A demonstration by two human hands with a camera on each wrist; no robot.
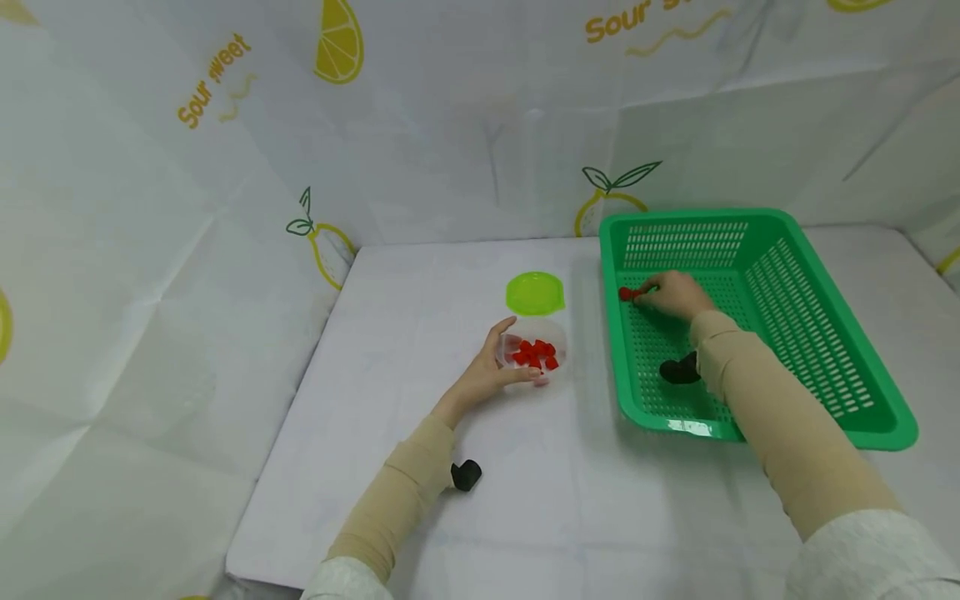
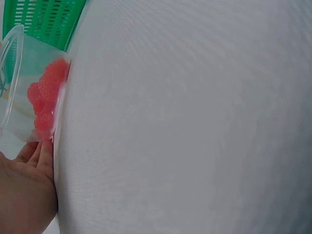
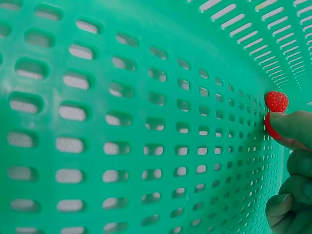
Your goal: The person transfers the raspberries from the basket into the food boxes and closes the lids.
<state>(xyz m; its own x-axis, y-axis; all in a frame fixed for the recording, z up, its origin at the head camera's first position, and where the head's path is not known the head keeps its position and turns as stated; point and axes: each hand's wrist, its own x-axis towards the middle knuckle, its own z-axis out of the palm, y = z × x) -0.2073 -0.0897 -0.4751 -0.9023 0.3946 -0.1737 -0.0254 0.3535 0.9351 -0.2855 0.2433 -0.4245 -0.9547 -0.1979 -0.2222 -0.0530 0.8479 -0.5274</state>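
My left hand (image 1: 482, 377) holds a clear plastic cup (image 1: 559, 335) on the table, thumb on the near side and fingers around the far side. Several red raspberries (image 2: 51, 80) lie at the bottom of the cup. Inside the green basket (image 1: 697, 218), near its left wall, my right hand (image 1: 675, 296) pinches a raspberry (image 3: 271, 126) between thumb and finger. A second raspberry (image 3: 277, 101) lies right beside the pinched one on the basket floor.
A lime-green round lid (image 1: 535, 294) lies flat just behind the cup. The basket's raised, slotted walls surround the right hand. White sheeting (image 1: 465, 125) with lemon prints stands behind the table and along its left side.
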